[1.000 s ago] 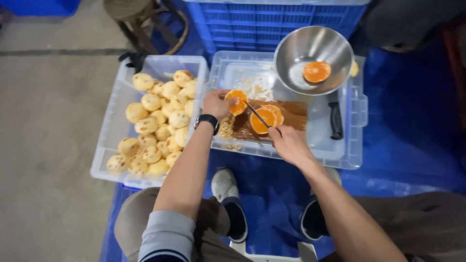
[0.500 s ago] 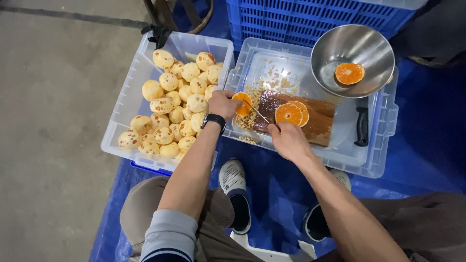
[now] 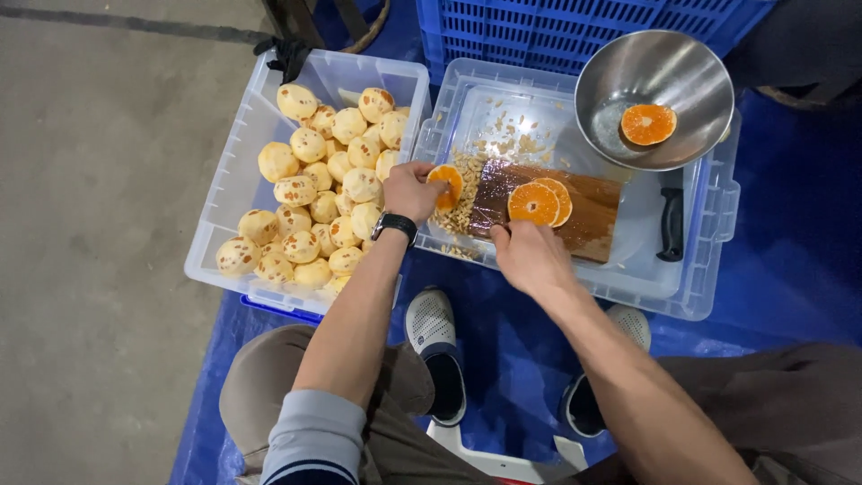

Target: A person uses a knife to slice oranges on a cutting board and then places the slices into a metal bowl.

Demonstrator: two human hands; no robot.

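Grey concrete floor (image 3: 99, 180) on the left, bare and scuffed, with a dark line across the top; blue tarpaulin (image 3: 790, 251) spread under everything on the right. Blue slatted plastic crate (image 3: 539, 31) at the top, wooden stool legs just beside it.

Two clear plastic tubs side by side on the tarpaulin. Left tub (image 3: 224, 216) piled with peeled pale-yellow fruit (image 3: 314, 180) flecked with orange. Right tub's lid (image 3: 700, 269) serving as the table: wet wooden cutting board (image 3: 593, 216) on it, scattered pale seeds (image 3: 462, 207) at the board's left end, black-handled knife (image 3: 671, 224) lying just right of the board, steel bowl (image 3: 655, 90) at the top right holding one orange half (image 3: 648, 124).

Left hand (image 3: 409, 190), black watch on the wrist, grip clamped on a cut orange piece (image 3: 446, 184) above the seeds. Right hand (image 3: 530, 256) at the board's near edge, fingers curled; cannot tell whether closed on anything. Two orange slices (image 3: 539, 202) flat on the board, just beyond the right hand. No labels or signs visible
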